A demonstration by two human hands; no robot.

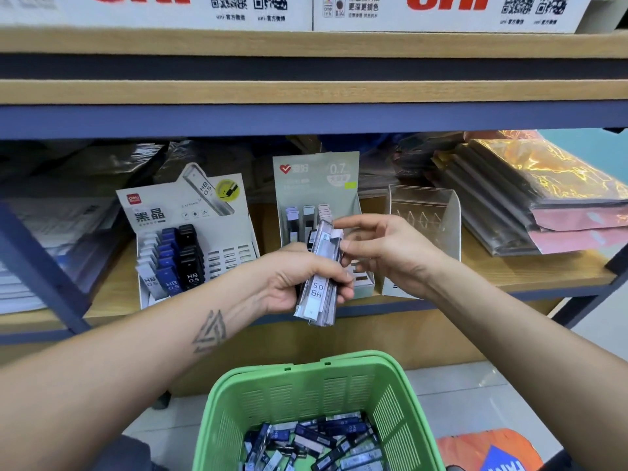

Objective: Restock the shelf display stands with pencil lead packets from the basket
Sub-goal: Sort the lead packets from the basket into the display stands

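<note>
The basket point(306, 399) holds loose packets. Above it, the left hand point(299, 280) grips a stack of HB 0.5 packets point(319, 283); the right hand point(384, 249) pinches its top one. Step: sorting stock. Next, seat one packet in a display stand point(319, 185) slot.

A left hand point(299, 280) grips a bundle of grey pencil lead packets point(319, 283) in front of a wooden shelf point(509, 270). The right hand point(384, 246) pinches the bundle's top. Two cardboard display stands point(190, 232) sit behind them. Below, a green basket point(306, 385) holds loose packets.
</note>
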